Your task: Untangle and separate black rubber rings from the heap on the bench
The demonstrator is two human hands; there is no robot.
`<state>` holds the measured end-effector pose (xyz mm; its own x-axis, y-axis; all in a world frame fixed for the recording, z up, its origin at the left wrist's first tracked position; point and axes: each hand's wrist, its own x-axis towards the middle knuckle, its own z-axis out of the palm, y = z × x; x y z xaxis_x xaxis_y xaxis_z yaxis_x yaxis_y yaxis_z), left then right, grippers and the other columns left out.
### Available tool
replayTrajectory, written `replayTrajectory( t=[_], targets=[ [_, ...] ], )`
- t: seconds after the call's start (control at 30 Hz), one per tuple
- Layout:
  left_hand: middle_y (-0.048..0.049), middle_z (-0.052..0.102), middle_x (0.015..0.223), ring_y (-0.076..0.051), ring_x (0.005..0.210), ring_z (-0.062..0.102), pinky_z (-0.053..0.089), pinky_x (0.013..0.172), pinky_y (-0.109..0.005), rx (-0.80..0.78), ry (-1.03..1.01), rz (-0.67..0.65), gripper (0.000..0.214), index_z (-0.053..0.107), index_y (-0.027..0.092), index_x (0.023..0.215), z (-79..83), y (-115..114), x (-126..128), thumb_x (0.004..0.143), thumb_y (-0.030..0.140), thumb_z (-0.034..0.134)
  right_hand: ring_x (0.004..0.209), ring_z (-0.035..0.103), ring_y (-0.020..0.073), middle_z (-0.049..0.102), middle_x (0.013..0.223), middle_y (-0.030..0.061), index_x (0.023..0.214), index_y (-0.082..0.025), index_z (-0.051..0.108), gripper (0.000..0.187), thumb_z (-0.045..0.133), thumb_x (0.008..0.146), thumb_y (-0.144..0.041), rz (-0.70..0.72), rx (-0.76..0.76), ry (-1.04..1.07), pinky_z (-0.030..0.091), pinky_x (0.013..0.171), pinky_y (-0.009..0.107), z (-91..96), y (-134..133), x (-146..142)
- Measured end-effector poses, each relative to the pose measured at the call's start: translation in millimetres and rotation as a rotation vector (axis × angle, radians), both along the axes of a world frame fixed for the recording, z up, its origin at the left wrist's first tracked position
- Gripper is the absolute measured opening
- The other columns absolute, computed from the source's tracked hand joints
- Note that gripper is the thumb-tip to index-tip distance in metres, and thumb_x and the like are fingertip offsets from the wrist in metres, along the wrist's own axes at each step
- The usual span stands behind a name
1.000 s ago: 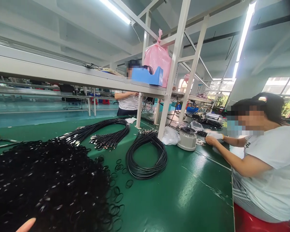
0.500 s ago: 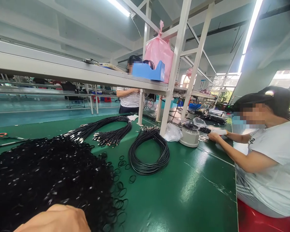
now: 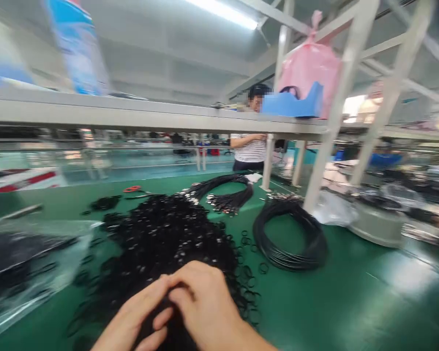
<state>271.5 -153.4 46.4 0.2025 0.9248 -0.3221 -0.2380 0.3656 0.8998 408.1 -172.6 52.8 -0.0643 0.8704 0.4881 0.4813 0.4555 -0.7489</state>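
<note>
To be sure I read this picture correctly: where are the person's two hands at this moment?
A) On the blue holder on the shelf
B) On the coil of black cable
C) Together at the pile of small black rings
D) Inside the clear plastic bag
C. The left hand and right hand meet at the near edge of the pile of small black rings, while the coiled black cable lies apart to their right.

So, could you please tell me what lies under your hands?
Black rubber rings lie under the left hand and right hand; they hide the green bench there.
</note>
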Motion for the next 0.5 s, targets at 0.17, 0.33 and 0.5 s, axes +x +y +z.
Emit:
replayTrajectory(
  t=[0.17, 0.33, 0.5],
  targets=[
    [0.0085, 0.034, 0.049, 0.000, 0.041, 0.015, 0.005, 0.037, -0.012, 0.052, 0.013, -0.079, 0.034, 0.066, 0.015, 0.089, 2.9, -4, -11, 0.070, 0.041, 0.074, 0.071, 0.062, 0.0127, 0.070, 0.076, -0.0039, 0.078, -0.023, 0.071, 0.025, 0.058, 0.072, -0.002, 0.083, -0.230, 0.269, 0.045, 0.066, 0.020, -3.0, 2, 1],
    [0.0085, 0.034, 0.052, -0.002, 0.044, 0.016, 0.007, 0.038, -0.014, 0.086, -0.035, 0.001, 0.027, 0.061, 0.014, 0.088, 1.4, -3, -23, 0.076, 0.037, 0.069, 0.079, 0.064, 0.0179, 0.070, 0.081, 0.0002, 0.080, -0.021, 0.069, 0.016, 0.060, 0.072, -0.010, 0.103, -0.321, 0.353, 0.048, 0.074, 0.027, -12.3, 6, 4],
    [0.0079, 0.035, 0.056, -0.002, 0.046, 0.017, 0.006, 0.039, -0.015, 0.117, -0.032, 0.007, 0.028, 0.058, 0.014, 0.082, 6.1, 0, -33, 0.078, 0.040, 0.067, 0.078, 0.064, 0.0205, 0.070, 0.080, 0.0051, 0.080, -0.017, 0.067, 0.016, 0.071, 0.065, -0.021, 0.135, -0.405, 0.542, 0.049, 0.076, 0.032, -19.6, 13, 8]
  ],
)
